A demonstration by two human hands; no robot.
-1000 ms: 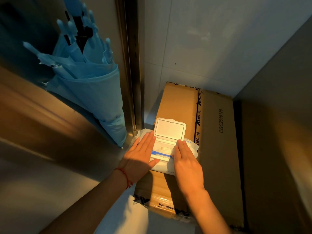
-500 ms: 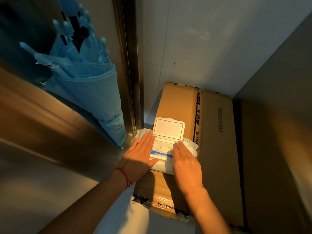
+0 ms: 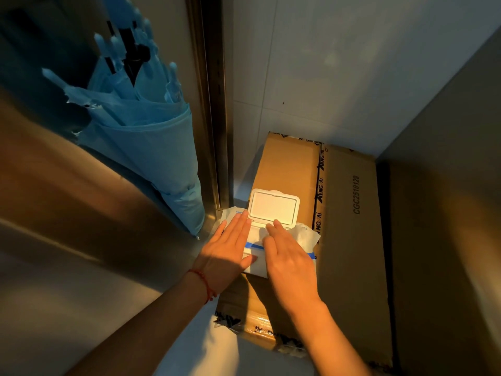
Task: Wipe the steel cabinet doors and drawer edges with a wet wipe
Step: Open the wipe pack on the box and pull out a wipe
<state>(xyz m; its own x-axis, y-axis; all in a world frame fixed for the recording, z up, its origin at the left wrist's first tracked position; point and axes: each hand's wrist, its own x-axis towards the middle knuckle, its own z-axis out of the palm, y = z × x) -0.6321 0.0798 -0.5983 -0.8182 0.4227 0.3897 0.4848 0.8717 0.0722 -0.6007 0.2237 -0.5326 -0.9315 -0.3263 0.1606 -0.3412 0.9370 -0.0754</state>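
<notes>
Wipe pack (image 3: 253, 263) sits on the near left part of a cardboard box (image 3: 349, 234), flip lid (image 3: 273, 208) hinged up and open toward the wall. Left hand (image 3: 225, 253) lies flat on the pack's left side, fingers straight and together, pressing down; red string bracelet (image 3: 204, 283) on that wrist. Right hand (image 3: 287, 256) rests over the pack's right half, fingers (image 3: 272, 230) reaching to the opening under the lid (fingertips are on the white wipe there, but can't tell whether they're pinching it or just touching). Pack has a blue stripe (image 3: 254, 246) across it, visible between the two hands. Box carries printed code "CGC2510129" and black-printed tape along its seam. Left of the pack: steel cabinet door (image 3: 81, 213), brushed, catching warm orange light. Folded blue umbrella (image 3: 146, 147) leans against it, tip down near the pack's left corner. Behind the box: white tiled wall (image 3: 339, 77). Grey panel (image 3: 447, 185) on the right, just beside the box.
</notes>
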